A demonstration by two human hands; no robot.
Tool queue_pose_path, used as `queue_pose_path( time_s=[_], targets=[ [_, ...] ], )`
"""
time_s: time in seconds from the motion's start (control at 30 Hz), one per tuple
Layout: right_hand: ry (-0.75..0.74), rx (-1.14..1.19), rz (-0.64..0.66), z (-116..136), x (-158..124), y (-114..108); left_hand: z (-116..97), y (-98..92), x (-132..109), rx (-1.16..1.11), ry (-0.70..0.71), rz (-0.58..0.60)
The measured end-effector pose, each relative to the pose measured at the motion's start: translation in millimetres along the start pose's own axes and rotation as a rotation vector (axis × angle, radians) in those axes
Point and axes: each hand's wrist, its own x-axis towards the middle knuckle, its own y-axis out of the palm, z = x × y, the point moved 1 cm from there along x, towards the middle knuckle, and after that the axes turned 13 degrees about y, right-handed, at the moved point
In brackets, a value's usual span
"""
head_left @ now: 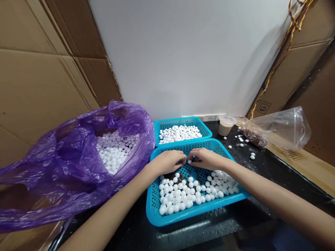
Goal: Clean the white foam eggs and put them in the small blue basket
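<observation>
Both hands are over the far half of the near blue plastic basket [167, 219]. Between thumb and fingers, my right hand [205, 159] pinches a small white ball [189, 161]. Just left of it, my left hand [169, 161] has its fingers curled together; what they hold, if anything, is hidden. Many loose white balls [180, 197] cover the near part of the basket. Dark brown crumbs [200, 174] lie on its mesh floor among them, partly under the hands.
A second blue basket [208, 131] with white balls stands behind. At left lies an open purple plastic bag [75, 150] of white balls. To the right are a lidded cup [225, 126], a clear bag [284, 127] with brown stuff and scattered balls. Cardboard [39, 69] walls both sides.
</observation>
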Motion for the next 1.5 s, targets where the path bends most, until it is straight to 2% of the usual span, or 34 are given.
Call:
queue_pose_path(
  time_s=[0.13, 0.23, 0.37, 0.5, 1.2, 1.5],
  targets=[
    [0.028, 0.019, -0.015, 1.5, 1.1, 0.2, -2.7, -0.3, -0.6, -0.021, 0.027, -0.055],
    [0.062, 0.082, -0.078, 1.9, 3.6, -0.8, -4.9, -2.6, -0.6, -0.011, 0.042, -0.136],
    [0.122, 0.222, -0.199, 0.4, 7.3, -4.0, -3.5, -4.9, -0.4, -0.005, 0.007, -0.284],
    [0.128, 0.295, -0.255, -1.1, 8.8, -6.5, -0.2, -5.2, -0.7, -0.010, -0.046, -0.362],
    [0.055, 0.300, -0.239, -0.2, 7.9, -7.5, 0.3, -6.5, -0.4, 0.013, -0.079, -0.368],
    [0.069, 0.391, -0.213, 0.3, 6.0, -6.4, 0.4, -6.3, -0.3, 0.000, -0.071, -0.377]
  ],
)
